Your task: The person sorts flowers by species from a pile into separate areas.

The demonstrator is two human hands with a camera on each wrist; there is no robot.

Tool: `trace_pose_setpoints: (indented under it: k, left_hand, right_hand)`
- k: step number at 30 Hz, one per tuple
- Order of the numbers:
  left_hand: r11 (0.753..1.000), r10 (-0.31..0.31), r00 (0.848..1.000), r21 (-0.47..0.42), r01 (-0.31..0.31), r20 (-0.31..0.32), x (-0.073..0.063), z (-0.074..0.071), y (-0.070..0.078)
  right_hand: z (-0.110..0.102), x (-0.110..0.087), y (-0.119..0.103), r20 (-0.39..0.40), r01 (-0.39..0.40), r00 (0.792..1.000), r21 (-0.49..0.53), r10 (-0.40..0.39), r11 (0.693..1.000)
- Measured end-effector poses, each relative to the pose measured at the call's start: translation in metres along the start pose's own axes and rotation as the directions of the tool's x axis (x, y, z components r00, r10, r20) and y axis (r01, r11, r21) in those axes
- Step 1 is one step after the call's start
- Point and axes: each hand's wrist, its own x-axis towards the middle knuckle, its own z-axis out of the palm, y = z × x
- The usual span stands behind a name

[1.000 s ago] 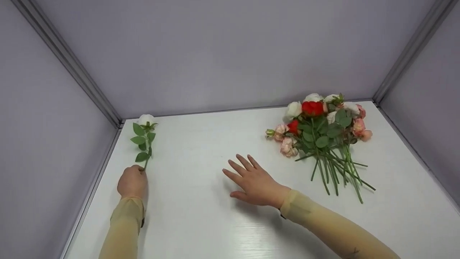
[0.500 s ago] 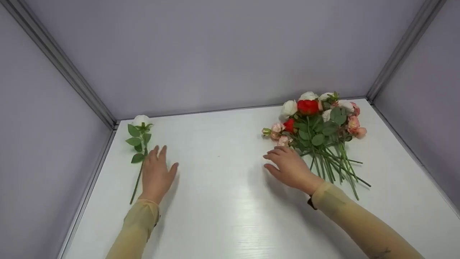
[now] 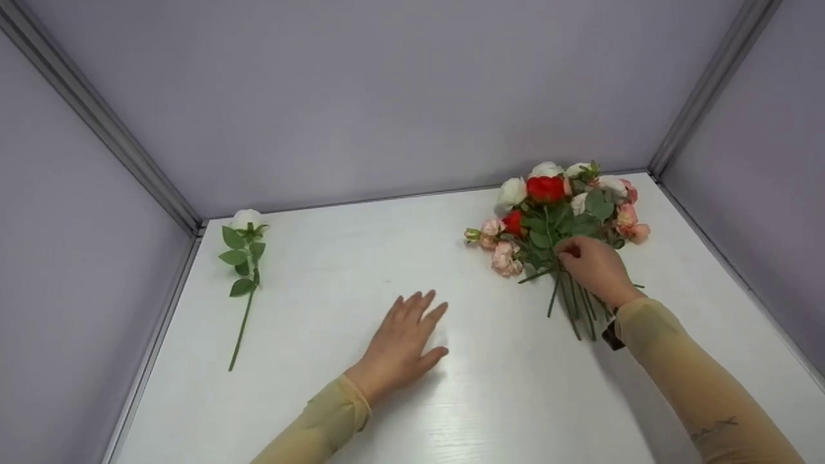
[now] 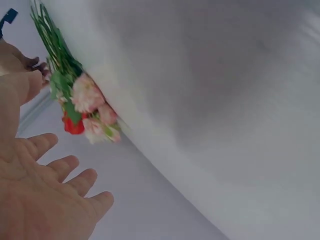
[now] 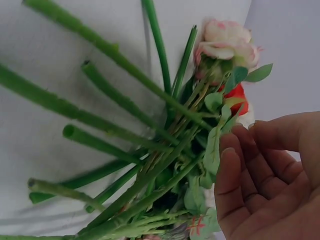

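Observation:
A bunch of mixed flowers lies at the right of the table, with red blooms, white blooms and pink blooms. Over its green stems is my right hand, fingers curled and thumb close to the fingertips. Those tips are right at the leaves and stem below the upper red bloom; I cannot tell if they pinch it. My left hand is above the middle of the table, fingers spread, holding nothing. On the left lies a single white rose with a leafy stem, apart from both hands.
The white table meets a pale grey back wall and side walls with metal corner posts. The bunch lies close to the back wall, stems fanning toward the front.
The left hand has let go of the white rose's stem and moved right to mid-table. The right hand has moved from mid-table to the bunch, its spread fingers now curled.

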Motion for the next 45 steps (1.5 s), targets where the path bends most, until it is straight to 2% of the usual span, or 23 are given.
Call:
trace_pose_setpoints:
  k: [4, 7, 11, 15, 19, 28, 31, 37, 40, 45]
  left_hand:
    - [0.996, 0.09, 0.994, 0.001, -0.09, 0.059, 0.009, 0.012, 0.028]
    - [0.992, 0.125, 0.988, 0.016, -0.127, 0.09, 0.017, 0.021, 0.046]
    - [0.985, 0.161, 0.98, 0.049, -0.168, 0.114, 0.03, 0.03, 0.068]
    - [0.977, 0.194, 0.974, 0.068, -0.202, 0.119, 0.043, 0.037, 0.084]
    - [0.975, 0.202, 0.971, 0.065, -0.211, 0.128, 0.051, 0.04, 0.095]
    - [0.974, 0.21, 0.968, 0.055, -0.22, 0.14, 0.052, 0.043, 0.099]
    - [0.976, 0.203, 0.969, 0.044, -0.211, 0.143, 0.051, 0.043, 0.097]
    - [0.98, 0.195, 0.973, 0.009, -0.197, 0.127, 0.05, 0.042, 0.092]
    - [0.981, 0.193, 0.973, -0.034, -0.19, 0.124, 0.049, 0.041, 0.089]
    - [0.978, 0.164, 0.98, -0.145, -0.147, 0.115, 0.048, 0.037, 0.082]
  right_hand:
    - [-0.003, 0.01, 0.007, 0.021, -0.03, 0.999, 0.021, 0.03, 0.999]
    - [-0.002, 0.02, 0.006, 0.012, -0.034, 0.999, 0.027, 0.034, 0.999]
    - [0.002, 0.034, 0.001, -0.038, -0.026, 0.999, -0.005, 0.026, 1.0]
    - [0.007, 0.044, -0.001, -0.059, -0.055, 0.997, -0.047, 0.053, 0.997]
    - [0.011, 0.048, -0.003, -0.052, -0.094, 0.995, -0.063, 0.091, 0.994]
    - [0.01, 0.048, 0.002, 0.007, -0.154, 0.988, -0.107, 0.156, 0.982]
    - [0.01, 0.046, 0.004, -0.008, -0.168, 0.986, -0.102, 0.168, 0.98]
    - [0.01, 0.043, 0.007, -0.079, -0.14, 0.988, -0.09, 0.133, 0.986]
    - [0.007, 0.041, 0.007, -0.087, -0.145, 0.986, -0.029, 0.142, 0.989]
    - [-0.002, 0.035, 0.001, -0.067, -0.146, 0.985, 0.167, 0.159, 0.975]
